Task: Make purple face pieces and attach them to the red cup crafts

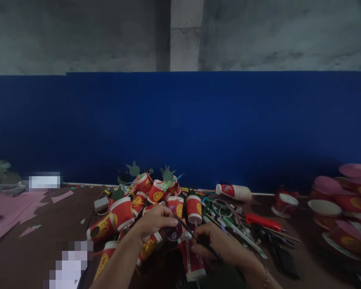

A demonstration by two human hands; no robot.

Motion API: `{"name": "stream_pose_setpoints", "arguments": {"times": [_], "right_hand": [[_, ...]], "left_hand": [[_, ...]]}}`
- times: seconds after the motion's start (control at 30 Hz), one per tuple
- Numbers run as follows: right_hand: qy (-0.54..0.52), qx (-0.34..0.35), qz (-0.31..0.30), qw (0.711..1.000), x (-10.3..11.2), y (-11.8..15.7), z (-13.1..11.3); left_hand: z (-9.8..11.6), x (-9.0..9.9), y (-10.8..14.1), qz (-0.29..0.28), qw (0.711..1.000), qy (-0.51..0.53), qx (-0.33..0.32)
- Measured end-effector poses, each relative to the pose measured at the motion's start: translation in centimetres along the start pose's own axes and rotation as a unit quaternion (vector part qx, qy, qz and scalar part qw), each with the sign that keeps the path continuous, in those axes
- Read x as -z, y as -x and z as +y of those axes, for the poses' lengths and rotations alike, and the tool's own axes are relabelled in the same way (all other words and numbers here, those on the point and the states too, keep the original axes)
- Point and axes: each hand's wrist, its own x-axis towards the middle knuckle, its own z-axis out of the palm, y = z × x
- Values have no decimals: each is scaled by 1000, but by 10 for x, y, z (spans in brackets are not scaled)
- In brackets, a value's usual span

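My left hand (157, 221) is closed in a pinch around a dark purple piece (173, 234) with a pale mark, which shows below the thumb. In my right hand (212, 239) is a pair of scissors (187, 228) with dark handles. Its narrow blades point up and left toward the left fingertips, close to the purple piece. Whether the blades touch it cannot be told. Just under the right fingers is a red paper cup (192, 261). Behind both hands lie several more red paper cups (122, 212) with yellow emblems, some bearing green paper cutouts (167, 175).
Pink paper sheets (10, 210) lie at left. A stack of paper cups (234, 192) rests on its side near the blue partition (180, 128). Right of my hands are a red-handled tool (263, 221) and loose cords. Pink-topped cups (349, 200) crowd the far right.
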Motion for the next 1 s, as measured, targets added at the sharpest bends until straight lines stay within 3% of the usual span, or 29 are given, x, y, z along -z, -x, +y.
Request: {"name": "stream_pose_setpoints", "arguments": {"times": [0.2, 0.43, 0.67, 0.83, 1.0], "right_hand": [[-7, 8, 6, 1000, 1, -4, 7], [-142, 57, 139, 978, -14, -21, 16], [-266, 57, 264, 925, -19, -20, 9], [-235, 60, 222, 944, -20, -18, 3], [-190, 90, 192, 959, -26, -21, 4]], "left_hand": [[7, -4, 3, -21, 1000, -10, 9], [6, -27, 4, -10, 1000, -28, 6], [-5, -51, -2, 62, 988, 137, -44], [-8, -56, -4, 147, 971, 177, -65], [-4, -50, -2, 160, 968, 180, -72]]}}
